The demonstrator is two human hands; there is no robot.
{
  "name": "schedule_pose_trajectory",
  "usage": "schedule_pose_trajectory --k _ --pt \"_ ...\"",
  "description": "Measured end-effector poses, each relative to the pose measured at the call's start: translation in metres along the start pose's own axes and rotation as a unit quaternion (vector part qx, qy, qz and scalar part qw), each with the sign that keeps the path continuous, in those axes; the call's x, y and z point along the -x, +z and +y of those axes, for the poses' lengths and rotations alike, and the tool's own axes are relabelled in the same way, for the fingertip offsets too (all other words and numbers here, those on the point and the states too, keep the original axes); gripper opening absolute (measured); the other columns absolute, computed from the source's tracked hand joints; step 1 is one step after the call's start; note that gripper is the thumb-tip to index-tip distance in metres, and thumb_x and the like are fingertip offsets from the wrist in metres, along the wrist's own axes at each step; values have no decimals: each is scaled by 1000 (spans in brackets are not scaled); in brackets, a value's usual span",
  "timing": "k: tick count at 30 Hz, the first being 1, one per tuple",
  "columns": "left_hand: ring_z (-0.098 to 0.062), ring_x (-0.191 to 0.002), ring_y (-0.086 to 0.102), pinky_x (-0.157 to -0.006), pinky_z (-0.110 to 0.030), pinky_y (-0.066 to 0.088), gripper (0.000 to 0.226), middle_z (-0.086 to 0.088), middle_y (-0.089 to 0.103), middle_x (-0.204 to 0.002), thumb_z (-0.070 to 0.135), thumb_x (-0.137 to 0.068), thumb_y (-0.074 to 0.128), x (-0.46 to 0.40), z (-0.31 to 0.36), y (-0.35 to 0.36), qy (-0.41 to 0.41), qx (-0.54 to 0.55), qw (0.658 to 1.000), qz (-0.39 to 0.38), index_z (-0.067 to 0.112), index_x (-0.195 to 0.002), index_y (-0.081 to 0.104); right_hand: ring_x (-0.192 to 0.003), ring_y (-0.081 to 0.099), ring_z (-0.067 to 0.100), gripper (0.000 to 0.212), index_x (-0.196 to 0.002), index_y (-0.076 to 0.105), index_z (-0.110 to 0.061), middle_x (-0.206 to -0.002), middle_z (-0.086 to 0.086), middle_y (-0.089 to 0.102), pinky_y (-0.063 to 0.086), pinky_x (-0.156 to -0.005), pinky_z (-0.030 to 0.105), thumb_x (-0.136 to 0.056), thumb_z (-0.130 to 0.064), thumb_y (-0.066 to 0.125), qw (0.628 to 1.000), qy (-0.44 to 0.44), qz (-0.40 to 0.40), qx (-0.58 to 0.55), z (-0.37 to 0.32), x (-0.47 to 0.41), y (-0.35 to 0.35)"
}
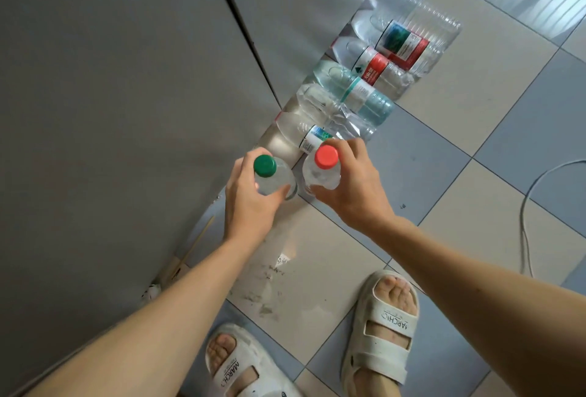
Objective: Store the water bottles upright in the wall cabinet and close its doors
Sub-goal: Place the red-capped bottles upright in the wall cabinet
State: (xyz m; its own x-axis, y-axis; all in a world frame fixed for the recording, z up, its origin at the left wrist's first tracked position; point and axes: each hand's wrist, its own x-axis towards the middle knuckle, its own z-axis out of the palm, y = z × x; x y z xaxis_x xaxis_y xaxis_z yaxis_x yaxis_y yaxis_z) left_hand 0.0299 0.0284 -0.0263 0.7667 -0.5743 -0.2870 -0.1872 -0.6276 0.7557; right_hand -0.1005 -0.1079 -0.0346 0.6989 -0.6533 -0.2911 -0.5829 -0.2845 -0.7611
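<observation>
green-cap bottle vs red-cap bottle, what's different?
Cap colour: the green-cap bottle versus the red-cap bottle. Holder: the left hand grips the green-cap one, the right hand the red-cap one. Position: the green-cap one sits nearer the grey cabinet. Both are clear, upright and capped.

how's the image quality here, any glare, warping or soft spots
Head view: strong wide-angle warp, the cabinet edge and floor tiles lean steeply; window light glares on tiles top right and a pale patch by the left hand; clear bottles on the floor look washed out; both caps stay sharp.
</observation>
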Motion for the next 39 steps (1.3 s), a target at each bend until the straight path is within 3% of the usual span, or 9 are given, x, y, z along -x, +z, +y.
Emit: schedule_pose_trajectory --k 4,12,15,22,27,30,35,37,39 --pt "-3 -97 55 -80 -19 48 59 13 57 -109 17 -72 87 3 0 7 24 -8 999 29 33 -119 57 -110 49 23 61 -132 52 -23 -127 1 43 51 -87 40 -79 -23 82 999 -31 -8 33 5 5 12" --pt "-12 -106 59 -93 -41 53 61 6 59 -115 17 -74 90 21 -15 12 22 10 1000 15 25 -124 57 -124 46 22 70 -138 46 -29 -136 -3 42 52 -93 46 -80 -25 85 1000 -24 0 12 15 11 24" --pt "-5 -110 58 -97 -34 51 70 10 60 -120 17 -72 90 19 -20 16 -12 16 1000 2 29 -130 54 -126 46 24 77 -141 45 -27 -140 -2 45 47 -100 42 -77 -30 88 1000 3 -18 -6 25 8 23" --pt "-21 -120 60 -102 -46 51 91 4 61 -130 3 -69 87 3 -34 29 -174 99 976 -85 31 -143 43 -121 29 21 87 -145 42 -36 -132 1 39 29 -100 34 -73 -27 90 992 84 -89 -32 44 -12 21" --pt "-20 -107 64 -73 -7 48 60 -7 68 -119 -2 -77 80 -4 -34 38 -202 116 969 -78 16 -130 57 -116 21 14 73 -139 50 -39 -123 -1 29 25 -98 30 -77 -26 87 989 87 -107 -55 44 -17 31" --pt "-14 -98 63 -59 -15 49 54 1 70 -111 4 -79 80 2 -28 38 -202 109 971 -62 22 -126 59 -115 21 13 72 -140 50 -36 -123 -3 29 25 -102 30 -79 -24 85 989 93 -85 -81 42 -9 29" --pt "8 -93 64 -83 -30 55 51 20 70 -101 11 -78 84 18 -7 21 -206 113 971 -47 39 -112 58 -120 35 21 70 -140 50 -31 -127 -4 44 33 -98 33 -79 -28 85 985 109 -73 -113 25 6 1" --pt "4 -97 66 -88 -26 52 54 17 72 -104 13 -76 87 25 10 9 -197 122 971 -51 34 -118 60 -121 45 27 64 -134 53 -29 -127 0 55 42 -101 41 -78 -28 85 981 112 -78 -135 11 9 -21" --pt "-4 -101 68 -91 -26 52 56 13 73 -106 12 -75 88 28 36 -4 -194 131 971 -58 29 -121 60 -118 52 23 60 -128 53 -31 -121 -6 61 45 -95 33 -79 -26 86 978 116 -76 -157 -7 11 -48"
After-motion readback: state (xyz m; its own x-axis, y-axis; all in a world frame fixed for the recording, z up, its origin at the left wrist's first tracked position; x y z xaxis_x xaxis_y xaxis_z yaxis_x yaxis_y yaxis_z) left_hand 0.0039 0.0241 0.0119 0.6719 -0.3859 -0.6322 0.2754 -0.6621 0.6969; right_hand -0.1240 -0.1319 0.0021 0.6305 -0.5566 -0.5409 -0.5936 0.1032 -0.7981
